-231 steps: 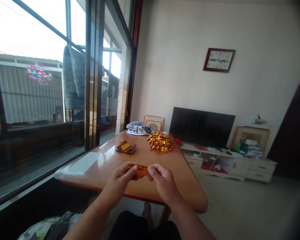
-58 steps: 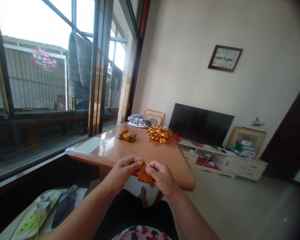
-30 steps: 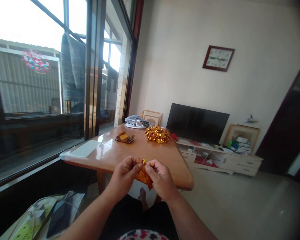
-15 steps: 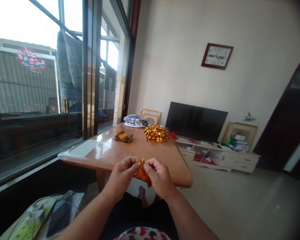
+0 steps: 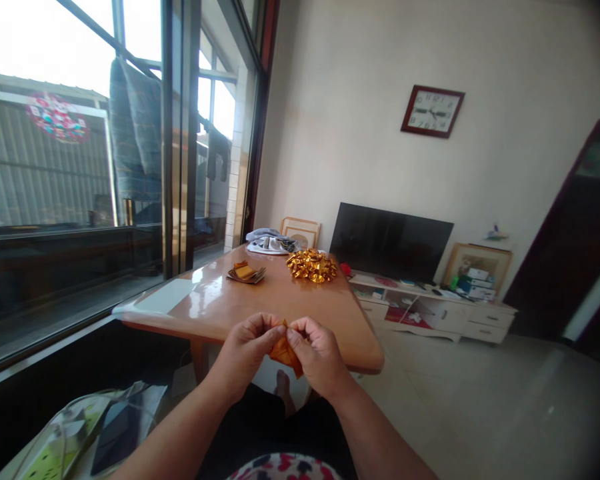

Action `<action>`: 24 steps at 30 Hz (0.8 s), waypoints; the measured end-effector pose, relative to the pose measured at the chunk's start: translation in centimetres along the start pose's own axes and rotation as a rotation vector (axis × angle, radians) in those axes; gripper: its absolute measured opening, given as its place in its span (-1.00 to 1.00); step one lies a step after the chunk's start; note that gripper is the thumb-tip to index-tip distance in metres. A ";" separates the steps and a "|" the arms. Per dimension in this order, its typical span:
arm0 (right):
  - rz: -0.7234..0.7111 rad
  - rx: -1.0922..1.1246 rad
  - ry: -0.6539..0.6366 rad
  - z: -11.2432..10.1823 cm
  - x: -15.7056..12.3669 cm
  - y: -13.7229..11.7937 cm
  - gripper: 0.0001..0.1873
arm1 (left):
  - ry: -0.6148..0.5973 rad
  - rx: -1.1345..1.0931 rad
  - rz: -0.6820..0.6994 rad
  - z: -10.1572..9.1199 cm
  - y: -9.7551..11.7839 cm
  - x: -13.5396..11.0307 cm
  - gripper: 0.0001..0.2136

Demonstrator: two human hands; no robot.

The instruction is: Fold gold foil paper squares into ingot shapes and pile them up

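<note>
Fingers (image 5: 265, 331) of the left hand (image 5: 244, 351) and right hand (image 5: 318, 353) grip a folded gold foil piece (image 5: 285, 355) near the edge of a glossy wooden table (image 5: 215, 293), which holds a foil stack (image 5: 245, 273) and a gold foil cluster (image 5: 311, 265). Beyond stand a TV (image 5: 391, 241) and a white cabinet (image 5: 430, 313), below a wall clock (image 5: 433, 111).

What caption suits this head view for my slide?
Left hand and right hand pinch folded gold foil above a wooden table.

Daylight from the glass door (image 5: 215, 113) blew out the sky and put glare on the varnished table (image 5: 325, 317); the left hand (image 5: 245, 350) and right hand (image 5: 317, 353) were softly lit, and the frame's edges bowed and darkened.
</note>
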State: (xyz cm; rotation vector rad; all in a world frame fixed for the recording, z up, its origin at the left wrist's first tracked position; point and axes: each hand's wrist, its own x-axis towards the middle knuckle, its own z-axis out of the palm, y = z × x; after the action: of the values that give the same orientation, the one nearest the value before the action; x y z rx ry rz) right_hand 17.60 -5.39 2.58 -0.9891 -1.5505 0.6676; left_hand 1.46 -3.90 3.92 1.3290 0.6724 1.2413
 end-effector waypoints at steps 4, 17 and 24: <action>-0.005 0.001 0.004 -0.1 0.0 0.1 -0.69 | -0.030 0.041 0.013 0.1 0.0 0.0 -0.72; -0.062 -0.026 0.025 -0.7 0.5 -0.8 -0.81 | -0.123 0.243 0.090 -0.5 -1.1 0.2 -0.70; -0.207 -0.271 0.051 -0.7 0.3 -1.3 -0.77 | -0.076 0.404 0.161 -0.2 -1.4 0.3 -0.68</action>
State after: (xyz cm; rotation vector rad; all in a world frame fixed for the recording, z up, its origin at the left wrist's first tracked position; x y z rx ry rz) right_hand 17.94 -5.85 3.97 -1.0167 -1.6996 0.2904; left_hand 1.71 -3.25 2.67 1.7835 0.8023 1.2146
